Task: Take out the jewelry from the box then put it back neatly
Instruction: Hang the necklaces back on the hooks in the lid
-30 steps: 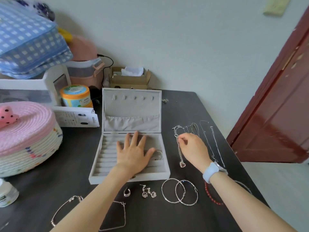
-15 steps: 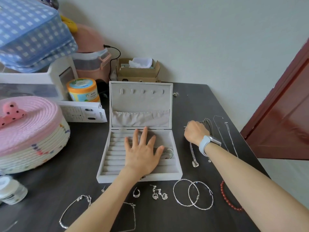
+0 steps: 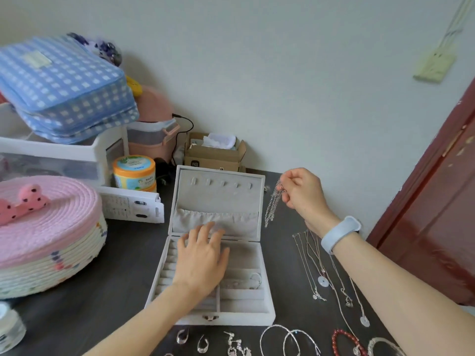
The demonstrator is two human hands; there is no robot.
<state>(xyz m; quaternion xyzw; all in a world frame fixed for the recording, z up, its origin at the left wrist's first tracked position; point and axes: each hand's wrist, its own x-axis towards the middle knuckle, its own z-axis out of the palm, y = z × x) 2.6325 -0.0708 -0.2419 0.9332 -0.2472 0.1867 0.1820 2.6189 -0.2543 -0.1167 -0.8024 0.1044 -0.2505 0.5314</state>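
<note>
Lifted necklace [image 3: 273,205] off tabletop [image 3: 133,253], pinched in right hand [image 3: 300,192] fingers beside lid hooks [image 3: 221,183]; left hand [image 3: 203,258] spread flat on box [image 3: 257,318]; rehanging likely next.

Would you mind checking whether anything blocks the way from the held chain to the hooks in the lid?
Nothing visible does. The right hand holds the chain beside the lid; the hooks are bare, and the left hand lies lower, over the tray.

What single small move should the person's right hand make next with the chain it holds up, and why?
Probably carry the silver chain leftward to the row of hooks in the open lid. The right hand pinches it aloft beside the jewelry box, it dangles free, the hooks look bare, and the left hand steadies the tray.
</note>
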